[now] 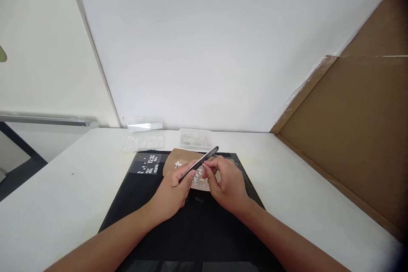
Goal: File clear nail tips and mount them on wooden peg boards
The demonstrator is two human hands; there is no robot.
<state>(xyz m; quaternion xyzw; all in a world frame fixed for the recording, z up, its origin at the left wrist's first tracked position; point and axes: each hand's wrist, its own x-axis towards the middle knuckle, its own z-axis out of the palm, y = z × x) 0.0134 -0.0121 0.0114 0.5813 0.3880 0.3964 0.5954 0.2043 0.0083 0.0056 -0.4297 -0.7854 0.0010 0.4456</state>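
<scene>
My left hand (174, 187) is closed around a long dark nail file (208, 154) with a rounded end and a pale edge. The file slants up to the right. Close beside its middle, my right hand (227, 180) makes a pinch with thumb and forefinger; whatever sits between the fingertips is too small to make out. Under both hands lies a brown sheet (171, 162), partly covered by them. Small white flakes (198, 177) are scattered on it, with a few more at its left side.
A black mat (140, 195) covers the middle of the white table (63, 182). Small white pieces sit in rows on a dark card (143, 165) at its far left. Behind stand a clear plastic box (195, 139) and a clear bag (145, 141). Cardboard (350, 127) leans at right.
</scene>
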